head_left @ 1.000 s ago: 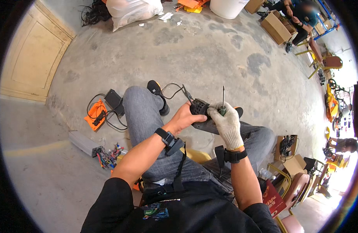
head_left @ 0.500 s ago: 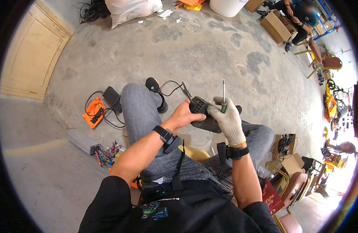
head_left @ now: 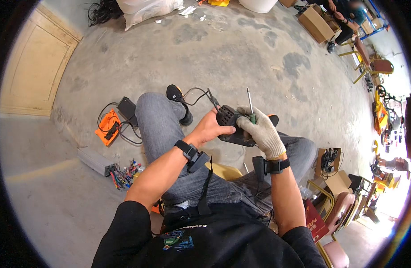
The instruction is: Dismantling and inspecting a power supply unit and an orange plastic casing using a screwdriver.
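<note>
Bare fingers of my left hand (head_left: 207, 129) grip a black vented electrical unit (head_left: 228, 117) from its left side, with the thumb along its front. Black cables (head_left: 196, 89) run from the unit's upper left. My right hand (head_left: 262, 134), in a white knit glove, holds a screwdriver (head_left: 252, 117) by its green handle, metal shaft pointing up; the gloved thumb reaches against the unit. The unit is held between my bent knees. Some fingers of both hands are hidden behind it.
A black power brick (head_left: 127, 110) and orange item (head_left: 106, 128) with cables lie left, near a silver box (head_left: 90, 160) with coloured wires. A co-worker (head_left: 348, 18) sits by cardboard boxes (head_left: 316, 24) upper right. Chairs (head_left: 338, 207), boxes and vehicle parts crowd the right. A wooden door (head_left: 39, 58) stands left.
Both hands and the unit have moved slightly upward in the picture. The screwdriver has shifted left and its shaft tilts a little more, closer over the unit.
</note>
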A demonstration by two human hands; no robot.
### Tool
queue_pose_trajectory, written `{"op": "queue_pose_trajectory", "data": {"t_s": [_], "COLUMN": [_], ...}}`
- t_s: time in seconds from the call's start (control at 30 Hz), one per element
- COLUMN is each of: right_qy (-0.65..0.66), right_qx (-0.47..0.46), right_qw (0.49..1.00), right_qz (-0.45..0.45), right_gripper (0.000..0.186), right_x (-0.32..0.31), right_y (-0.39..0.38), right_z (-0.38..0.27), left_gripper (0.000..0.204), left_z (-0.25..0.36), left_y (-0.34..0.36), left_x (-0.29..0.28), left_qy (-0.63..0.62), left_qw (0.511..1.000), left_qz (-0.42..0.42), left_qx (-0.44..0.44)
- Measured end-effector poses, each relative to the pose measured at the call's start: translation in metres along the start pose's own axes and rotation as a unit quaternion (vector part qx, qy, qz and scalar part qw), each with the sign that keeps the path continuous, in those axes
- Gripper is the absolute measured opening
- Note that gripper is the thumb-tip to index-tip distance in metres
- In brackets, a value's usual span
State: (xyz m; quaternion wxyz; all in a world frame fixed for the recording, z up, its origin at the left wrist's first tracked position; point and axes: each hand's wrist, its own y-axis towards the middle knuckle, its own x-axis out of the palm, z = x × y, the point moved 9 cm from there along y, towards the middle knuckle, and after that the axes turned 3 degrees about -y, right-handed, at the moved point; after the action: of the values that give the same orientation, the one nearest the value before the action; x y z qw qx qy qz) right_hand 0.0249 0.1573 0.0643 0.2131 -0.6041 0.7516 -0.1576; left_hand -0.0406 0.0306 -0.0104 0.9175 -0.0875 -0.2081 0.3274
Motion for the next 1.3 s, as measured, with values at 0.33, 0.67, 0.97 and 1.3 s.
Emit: {"op": "queue_pose_trajectory", "data": {"t_s": [0.33, 0.67, 0.97, 1.3], "right_qy": [0.044, -0.104, -0.139, -0.233], "right_qx": [-0.009, -0.049, -0.083, -0.148], "right_qw": [0.998, 0.989, 0.984, 0.942], "right_qz": [0.042, 0.089, 0.074, 0.189], "right_gripper": [0.040, 0.034, 0.034, 0.026], "right_x": [-0.010, -0.011, -0.012, -0.017], "right_y": [0.000, -0.001, 0.002, 0.006], "right_z": [0.007, 0.003, 0.004, -0.002], "left_gripper": [0.053, 0.049, 0.048, 0.044], "left_z": [0.001, -0.009, -0.008, -0.003], "left_y": [0.000, 0.006, 0.006, 0.011], "left_x": [-0.005, -0.003, 0.000, 0.001], "left_qy": [-0.028, -0.060, -0.028, -0.035], "left_qw": [0.999, 0.996, 0.996, 0.996], "left_qz": [0.030, 0.003, -0.020, -0.024], "left_qx": [-0.026, -0.063, -0.088, -0.075]}}
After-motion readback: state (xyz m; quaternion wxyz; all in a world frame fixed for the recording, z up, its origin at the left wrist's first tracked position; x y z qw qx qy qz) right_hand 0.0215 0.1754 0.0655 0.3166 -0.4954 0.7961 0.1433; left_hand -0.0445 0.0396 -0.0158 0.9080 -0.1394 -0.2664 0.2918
